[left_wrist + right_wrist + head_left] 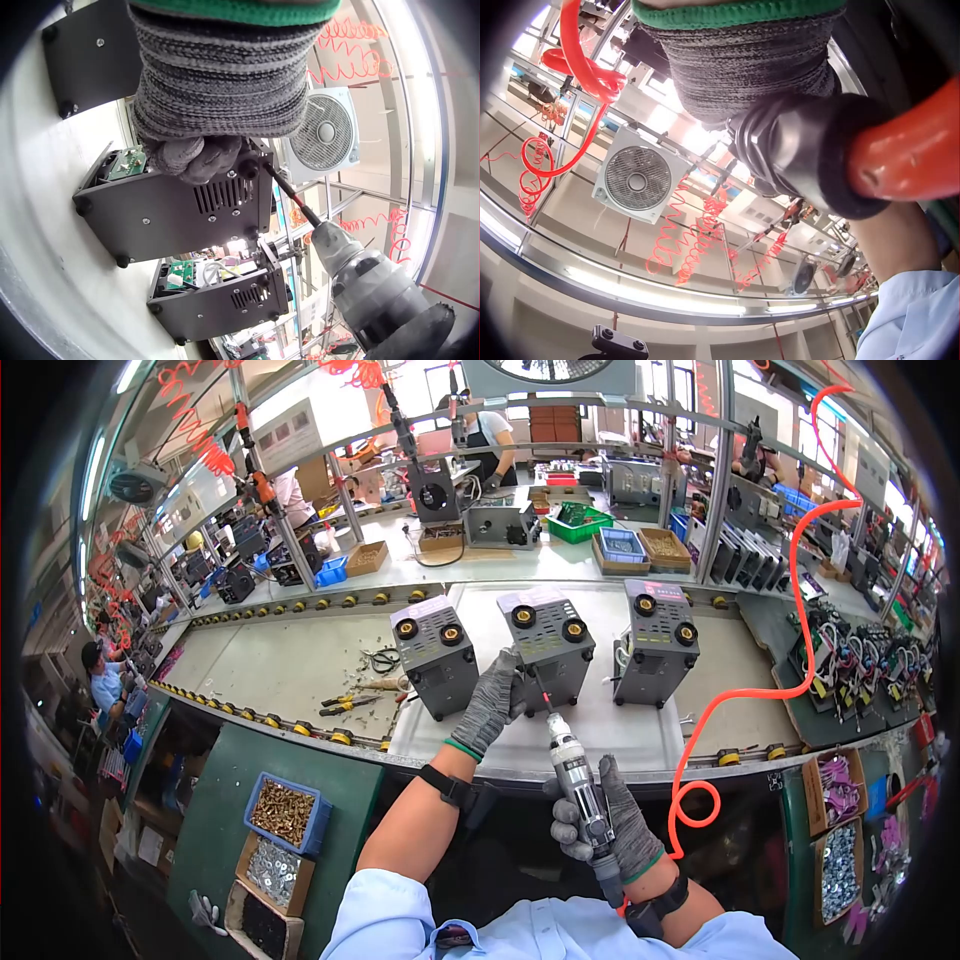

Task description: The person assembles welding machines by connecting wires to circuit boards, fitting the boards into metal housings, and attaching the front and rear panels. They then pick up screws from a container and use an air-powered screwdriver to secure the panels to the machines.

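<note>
Three dark grey metal boxes with vent slots stand in a row, each topped by two black-and-brass round sockets. My gloved left hand [490, 705] grips the left edge of the middle box [548, 650]. In the left wrist view, its bent fingers [199, 159] lie over the box's edge beside a black foot. My gloved right hand [625, 825] holds a silver air screwdriver [580, 780], and its long bit [294, 201] meets the middle box near that foot. Left and right of it are the other boxes [435, 655] [655, 645]. An orange hose [915, 142] leaves the screwdriver's end.
Pliers [345, 703] lie left of the boxes among loose screws. Bins of brass parts [283, 810] and washers [272, 872] stand at lower left. The orange air hose [735, 695] loops along the right side. Wired assemblies [865, 660] crowd the right bench. Other people work beyond.
</note>
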A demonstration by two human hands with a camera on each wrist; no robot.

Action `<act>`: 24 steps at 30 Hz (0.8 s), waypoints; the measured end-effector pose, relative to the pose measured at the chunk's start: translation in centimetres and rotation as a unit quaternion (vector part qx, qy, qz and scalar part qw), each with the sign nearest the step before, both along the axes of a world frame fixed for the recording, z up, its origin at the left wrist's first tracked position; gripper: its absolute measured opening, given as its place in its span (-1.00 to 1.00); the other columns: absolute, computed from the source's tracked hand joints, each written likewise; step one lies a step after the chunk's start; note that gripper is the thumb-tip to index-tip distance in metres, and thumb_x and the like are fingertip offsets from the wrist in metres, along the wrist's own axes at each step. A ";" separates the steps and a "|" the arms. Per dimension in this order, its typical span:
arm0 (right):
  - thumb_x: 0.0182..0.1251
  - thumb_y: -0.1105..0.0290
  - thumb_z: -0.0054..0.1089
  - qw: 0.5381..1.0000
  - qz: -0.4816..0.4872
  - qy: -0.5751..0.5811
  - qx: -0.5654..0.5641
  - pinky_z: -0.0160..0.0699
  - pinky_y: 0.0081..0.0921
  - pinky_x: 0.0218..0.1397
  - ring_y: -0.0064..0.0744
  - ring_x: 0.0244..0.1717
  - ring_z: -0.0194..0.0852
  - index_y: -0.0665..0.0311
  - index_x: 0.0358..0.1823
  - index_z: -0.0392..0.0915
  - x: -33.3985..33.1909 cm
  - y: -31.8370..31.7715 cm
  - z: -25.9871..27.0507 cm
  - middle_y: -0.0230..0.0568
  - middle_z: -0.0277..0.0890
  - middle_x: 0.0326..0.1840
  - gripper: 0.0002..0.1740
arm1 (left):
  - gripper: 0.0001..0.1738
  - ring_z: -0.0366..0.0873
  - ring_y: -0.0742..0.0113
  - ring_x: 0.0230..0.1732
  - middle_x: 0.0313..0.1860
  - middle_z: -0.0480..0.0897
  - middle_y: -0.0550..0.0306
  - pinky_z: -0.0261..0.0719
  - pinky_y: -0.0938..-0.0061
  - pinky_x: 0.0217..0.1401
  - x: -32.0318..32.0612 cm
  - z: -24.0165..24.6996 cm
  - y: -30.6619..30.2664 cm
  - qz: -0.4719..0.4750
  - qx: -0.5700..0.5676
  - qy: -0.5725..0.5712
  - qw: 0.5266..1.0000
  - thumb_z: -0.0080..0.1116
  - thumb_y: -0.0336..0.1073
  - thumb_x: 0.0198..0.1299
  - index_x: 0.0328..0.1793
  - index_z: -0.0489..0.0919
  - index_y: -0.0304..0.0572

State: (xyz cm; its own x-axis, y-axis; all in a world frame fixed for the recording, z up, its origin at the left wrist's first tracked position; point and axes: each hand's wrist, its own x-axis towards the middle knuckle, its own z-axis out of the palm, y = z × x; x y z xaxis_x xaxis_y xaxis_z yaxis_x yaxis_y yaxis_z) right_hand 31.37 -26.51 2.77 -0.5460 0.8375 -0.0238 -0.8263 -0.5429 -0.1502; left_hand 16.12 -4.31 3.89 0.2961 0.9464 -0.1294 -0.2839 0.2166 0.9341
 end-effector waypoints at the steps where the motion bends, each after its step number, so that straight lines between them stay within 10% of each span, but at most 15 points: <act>1: 0.42 -0.42 -0.02 1.000 0.000 -0.002 0.001 0.62 -0.34 -0.61 -0.07 -0.27 0.60 0.45 0.32 0.38 0.0 0.0 0.2 -0.05 0.60 -0.31 -0.04 | -0.32 0.13 0.53 -0.80 -0.73 0.17 0.39 0.03 0.57 -0.78 0.0 -0.1 0.1 0.000 0.001 -0.002 1.000 0.02 0.44 0.37 -0.10 0.57 -0.09; 13: 0.40 -0.46 -0.05 0.996 -0.019 -0.086 0.002 0.69 -0.32 -0.59 -0.02 -0.30 0.64 0.47 0.33 0.35 1.6 -1.7 0.4 -0.05 0.58 -0.31 0.01 | -0.59 0.22 0.47 -0.76 -0.67 0.34 0.32 0.14 0.55 -0.75 -1.6 -4.1 -3.3 0.072 0.051 0.019 0.996 0.12 0.08 0.48 -0.12 0.54 -0.16; 15: 0.39 -0.47 -0.06 0.988 -0.006 -0.156 0.012 0.72 -0.34 -0.57 0.00 -0.29 0.67 0.48 0.34 0.33 2.7 -2.5 -0.2 -0.03 0.60 -0.30 0.03 | -0.70 0.39 0.40 -0.60 -0.47 0.50 0.18 0.29 0.53 -0.68 -1.8 -4.9 -4.7 -0.041 -0.221 -0.023 0.974 0.16 -0.11 0.46 -0.05 0.55 -0.24; 24: 0.30 -0.55 -0.05 0.973 -0.035 -0.226 -0.035 0.68 -0.43 -0.55 -0.08 -0.32 0.69 0.46 0.29 0.39 7.8 -4.9 -3.6 -0.05 0.63 -0.29 0.08 | -0.80 0.58 0.34 -0.42 -0.13 0.68 -0.07 0.50 0.56 -0.59 2.7 -7.3 -2.9 -0.129 -0.207 -0.034 0.969 0.04 -0.37 0.49 0.08 0.53 -0.37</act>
